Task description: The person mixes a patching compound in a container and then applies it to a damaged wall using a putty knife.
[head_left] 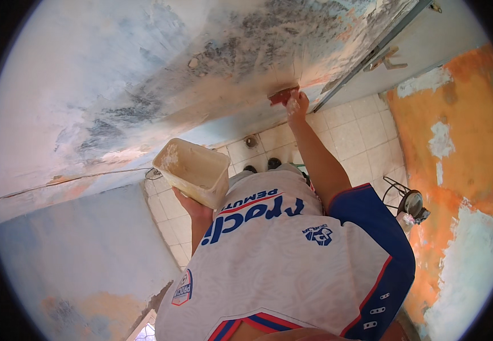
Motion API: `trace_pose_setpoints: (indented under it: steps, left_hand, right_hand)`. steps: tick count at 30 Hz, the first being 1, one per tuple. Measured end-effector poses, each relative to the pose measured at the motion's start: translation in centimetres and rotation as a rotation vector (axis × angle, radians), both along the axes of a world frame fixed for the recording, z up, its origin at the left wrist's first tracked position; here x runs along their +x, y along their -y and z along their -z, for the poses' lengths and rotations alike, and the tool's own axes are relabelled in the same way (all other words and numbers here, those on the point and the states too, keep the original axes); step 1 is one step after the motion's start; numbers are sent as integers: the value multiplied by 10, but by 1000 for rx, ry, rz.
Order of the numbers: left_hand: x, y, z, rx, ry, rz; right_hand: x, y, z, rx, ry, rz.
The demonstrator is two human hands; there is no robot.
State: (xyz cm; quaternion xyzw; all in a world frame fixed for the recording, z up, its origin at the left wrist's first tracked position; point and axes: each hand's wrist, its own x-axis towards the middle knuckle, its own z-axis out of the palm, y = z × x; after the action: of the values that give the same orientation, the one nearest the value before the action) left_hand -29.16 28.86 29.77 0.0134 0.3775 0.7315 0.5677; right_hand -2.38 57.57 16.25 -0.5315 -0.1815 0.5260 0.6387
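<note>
My right hand [297, 107] is closed on a red putty scraper [282, 95], whose edge lies at the wall [224, 74]. That wall is patchy, with white, grey-black and peach areas. In front of my belly, my left hand [196, 208] supports a cream plastic tub [208, 165] from below and the side. The tub is tilted, with whitish smears on its inner walls. Its underside hides part of my left hand's fingers.
A metal-edged door frame [371, 54] and a door handle [387, 59] are at the upper right. An orange wall with pale patches [457, 113] stands at right, near a black stand [410, 202]. A thin cable [70, 183] runs along the left wall. Tiles [354, 128] cover the floor.
</note>
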Motion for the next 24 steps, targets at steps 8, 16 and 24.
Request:
trace_pose_setpoints:
  steps: [8,16,24]
  left_hand:
    - [3,-9,-1,51,-23,-43]
    - [15,-19,-7,64,4,-112]
    - [7,-7,13,71,-20,-93]
  right_hand:
    - [-14,-7,-226,350,-91,-55]
    - [51,28,-276,278,-335,-98]
    - [33,46,11,-89,21,-204]
